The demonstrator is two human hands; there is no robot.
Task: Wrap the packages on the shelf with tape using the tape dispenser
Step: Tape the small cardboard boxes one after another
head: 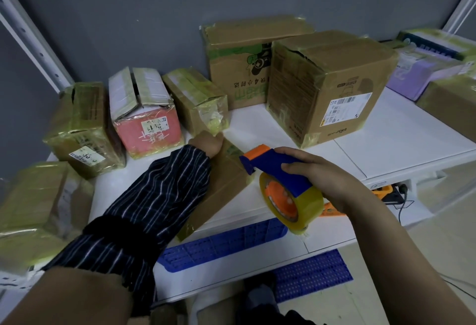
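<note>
**Package steadied for taping**

Head view: the flat package (226, 178) is pinned at the shelf (386, 144) front by the left hand (206, 143); its finger curl cannot be told. The tape dispenser (279, 167) is gripped by the right hand (318, 174); its blade end should be laid flush first.

blue perforated crate (224, 245), grey wall (128, 15) behind
</note>
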